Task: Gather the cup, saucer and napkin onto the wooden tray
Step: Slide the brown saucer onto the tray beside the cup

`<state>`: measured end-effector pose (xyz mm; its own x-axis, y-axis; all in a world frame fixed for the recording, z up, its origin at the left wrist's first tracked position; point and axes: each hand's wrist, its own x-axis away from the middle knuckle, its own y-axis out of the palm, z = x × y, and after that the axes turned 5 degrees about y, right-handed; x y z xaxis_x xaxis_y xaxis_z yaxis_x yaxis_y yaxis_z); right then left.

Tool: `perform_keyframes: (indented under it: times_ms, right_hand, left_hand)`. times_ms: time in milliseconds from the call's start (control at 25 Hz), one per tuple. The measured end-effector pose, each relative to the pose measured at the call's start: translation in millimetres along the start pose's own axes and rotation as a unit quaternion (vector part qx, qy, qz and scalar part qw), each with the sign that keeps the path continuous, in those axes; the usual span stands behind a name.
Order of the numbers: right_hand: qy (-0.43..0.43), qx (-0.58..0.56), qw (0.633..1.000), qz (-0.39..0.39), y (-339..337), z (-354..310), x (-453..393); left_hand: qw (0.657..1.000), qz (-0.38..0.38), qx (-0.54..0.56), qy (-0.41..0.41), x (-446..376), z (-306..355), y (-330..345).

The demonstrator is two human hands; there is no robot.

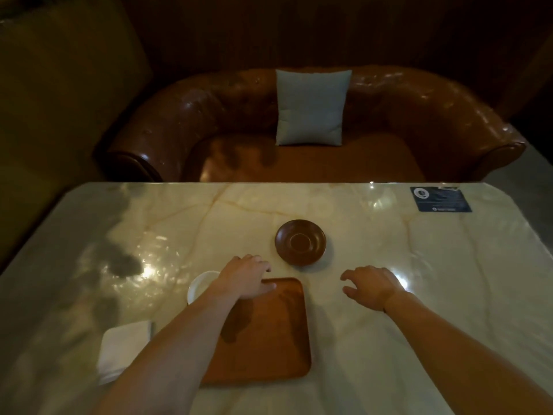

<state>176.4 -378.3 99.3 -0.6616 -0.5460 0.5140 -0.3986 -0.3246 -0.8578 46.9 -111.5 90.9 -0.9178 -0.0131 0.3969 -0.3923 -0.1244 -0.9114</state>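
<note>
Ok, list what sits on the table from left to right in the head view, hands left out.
napkin → cup → wooden tray → saucer → dark card

Both bare forearms stretched forward; left hand [246, 277] palm down, fingers loosely curled; right hand [371, 284] spread, empty

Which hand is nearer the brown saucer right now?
Left. The left hand sits over the tray's far left corner, just near-left of the saucer. The right hand hovers over bare table, farther off to the saucer's near-right.
</note>
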Motion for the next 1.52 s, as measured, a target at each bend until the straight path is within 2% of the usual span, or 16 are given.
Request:
perform_keyframes:
  times_ms: [280,480,880,1120,1520]
  right_hand:
    - [-0.002,-0.008,0.997,0.077,5.9,14.7,-28.7]
    - [0.004,-0.038,0.994,0.106,18.0,14.8,-48.0]
    - [0.033,-0.063,0.994,0.086,51.7,8.8,-102.6]
    - [0.07,-0.078,0.994,0.02,59.2,10.9,-129.6]
    - [0.071,-0.147,0.986,-0.01,57.5,3.9,-152.9]
  left_hand:
    - [0.995,0.104,0.003,-0.013,-17.9,-4.4,18.5]
    - [0.99,0.138,-0.014,-0.024,-34.4,-16.9,36.7]
    - [0.995,0.08,0.02,-0.05,-78.4,-43.7,67.1]
    - [0.989,0.055,0.093,-0.1,-105.4,-49.7,77.6]
    - [0.986,0.021,0.143,-0.087,-131.0,-60.1,83.9]
